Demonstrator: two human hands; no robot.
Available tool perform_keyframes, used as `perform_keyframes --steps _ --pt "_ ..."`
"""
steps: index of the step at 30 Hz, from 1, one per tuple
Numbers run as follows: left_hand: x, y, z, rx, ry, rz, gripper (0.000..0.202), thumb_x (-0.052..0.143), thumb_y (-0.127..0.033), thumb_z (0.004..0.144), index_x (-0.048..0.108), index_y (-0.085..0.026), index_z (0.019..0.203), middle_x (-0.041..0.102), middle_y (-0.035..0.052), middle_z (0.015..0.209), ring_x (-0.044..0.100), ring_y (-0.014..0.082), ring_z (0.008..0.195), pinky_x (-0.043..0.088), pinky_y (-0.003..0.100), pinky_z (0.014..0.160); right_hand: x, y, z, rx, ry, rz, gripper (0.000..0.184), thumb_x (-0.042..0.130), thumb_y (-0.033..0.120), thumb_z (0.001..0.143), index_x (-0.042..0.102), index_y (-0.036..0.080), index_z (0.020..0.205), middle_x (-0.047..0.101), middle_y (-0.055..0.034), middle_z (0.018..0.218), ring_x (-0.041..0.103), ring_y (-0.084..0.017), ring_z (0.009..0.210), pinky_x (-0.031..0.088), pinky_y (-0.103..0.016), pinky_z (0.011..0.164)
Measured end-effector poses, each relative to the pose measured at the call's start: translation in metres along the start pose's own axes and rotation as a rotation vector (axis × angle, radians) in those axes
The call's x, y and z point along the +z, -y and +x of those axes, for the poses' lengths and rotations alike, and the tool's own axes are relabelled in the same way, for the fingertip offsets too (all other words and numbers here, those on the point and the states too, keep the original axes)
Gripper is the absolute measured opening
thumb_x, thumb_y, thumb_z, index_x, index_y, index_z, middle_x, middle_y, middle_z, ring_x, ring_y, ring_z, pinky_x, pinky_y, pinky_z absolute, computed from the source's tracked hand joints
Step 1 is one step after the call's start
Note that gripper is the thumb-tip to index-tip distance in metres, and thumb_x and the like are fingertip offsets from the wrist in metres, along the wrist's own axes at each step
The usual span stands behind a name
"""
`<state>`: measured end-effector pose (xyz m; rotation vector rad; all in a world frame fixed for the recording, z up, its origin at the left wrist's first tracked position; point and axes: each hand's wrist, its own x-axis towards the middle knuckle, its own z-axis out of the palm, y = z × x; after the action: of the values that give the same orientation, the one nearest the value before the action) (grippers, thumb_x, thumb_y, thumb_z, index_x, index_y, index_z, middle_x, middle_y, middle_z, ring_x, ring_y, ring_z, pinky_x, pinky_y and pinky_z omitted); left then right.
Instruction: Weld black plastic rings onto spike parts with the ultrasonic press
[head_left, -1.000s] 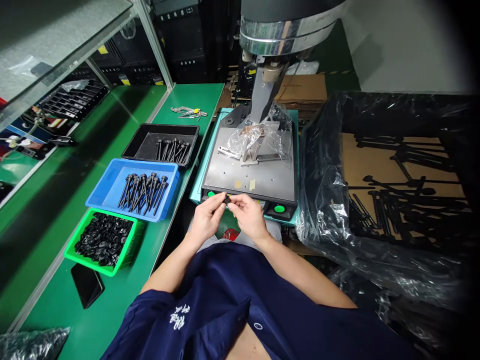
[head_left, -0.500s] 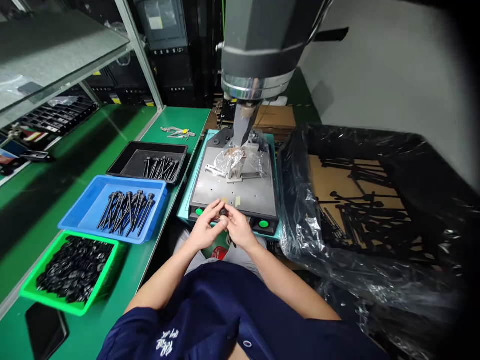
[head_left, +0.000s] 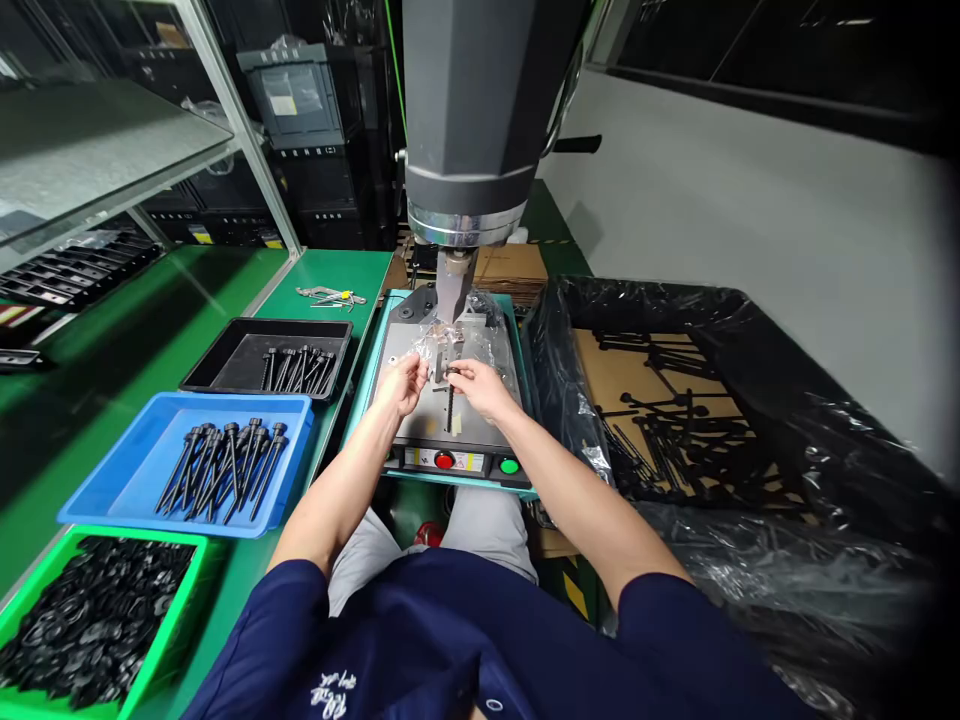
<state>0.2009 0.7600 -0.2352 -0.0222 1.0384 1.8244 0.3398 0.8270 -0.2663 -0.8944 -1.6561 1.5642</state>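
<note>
Both my hands are over the grey plate of a press machine, under its metal horn. My right hand pinches the head of a long black pin, whose shaft hangs down over the plate. My left hand is curled next to it, by the clear plastic wrap around the fixture; what it grips is hidden.
On the green bench at left stand a black tray and a blue tray of black pins, and a green bin of small black rings. A plastic-lined box of black parts sits at right. Red and green buttons face me.
My hands rose from the machine's front edge to the fixture under the horn, carrying the black pin. The view tilted upward.
</note>
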Motion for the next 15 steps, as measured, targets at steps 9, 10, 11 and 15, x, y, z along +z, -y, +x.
perform_keyframes --steps 9,10,11,15 --pt "0.029 -0.029 -0.003 0.016 0.107 0.034 0.009 0.064 -0.008 0.084 0.058 -0.013 0.08 0.066 0.002 0.068 0.067 0.0091 0.061 0.055 0.013 0.057 -0.007 0.02 0.059 -0.282 -0.15 -0.389 0.027 0.064 0.028 0.073 0.068 0.019 0.098 0.068 -0.0052 0.092 0.06 -0.023 0.081 0.047 -0.038 0.081" --pt "0.028 -0.029 -0.001 0.011 0.112 0.033 0.009 0.065 -0.008 0.084 0.059 -0.013 0.08 0.066 0.0024 0.069 0.067 0.0092 0.061 0.055 0.013 0.057 -0.008 0.017 0.064 -0.283 -0.156 -0.379 0.027 0.063 0.029 0.073 0.068 0.019 0.098 0.069 -0.0055 0.093 0.059 -0.023 0.081 0.047 -0.037 0.08" --pt "0.028 -0.029 0.001 0.008 0.116 0.032 0.008 0.065 -0.008 0.084 0.059 -0.013 0.08 0.066 0.0026 0.069 0.067 0.0092 0.061 0.055 0.013 0.058 -0.009 0.014 0.07 -0.282 -0.158 -0.365 0.027 0.063 0.029 0.073 0.068 0.018 0.097 0.069 -0.0056 0.093 0.059 -0.022 0.08 0.047 -0.036 0.079" --pt "0.026 -0.029 0.003 -0.011 0.111 0.034 0.007 0.063 -0.008 0.085 0.059 -0.012 0.081 0.066 0.0026 0.069 0.067 0.009 0.06 0.055 0.013 0.056 -0.007 0.005 0.087 -0.234 -0.139 -0.366 0.029 0.067 0.031 0.069 0.066 0.016 0.094 0.067 -0.0043 0.083 0.056 -0.021 0.073 0.046 -0.033 0.073"
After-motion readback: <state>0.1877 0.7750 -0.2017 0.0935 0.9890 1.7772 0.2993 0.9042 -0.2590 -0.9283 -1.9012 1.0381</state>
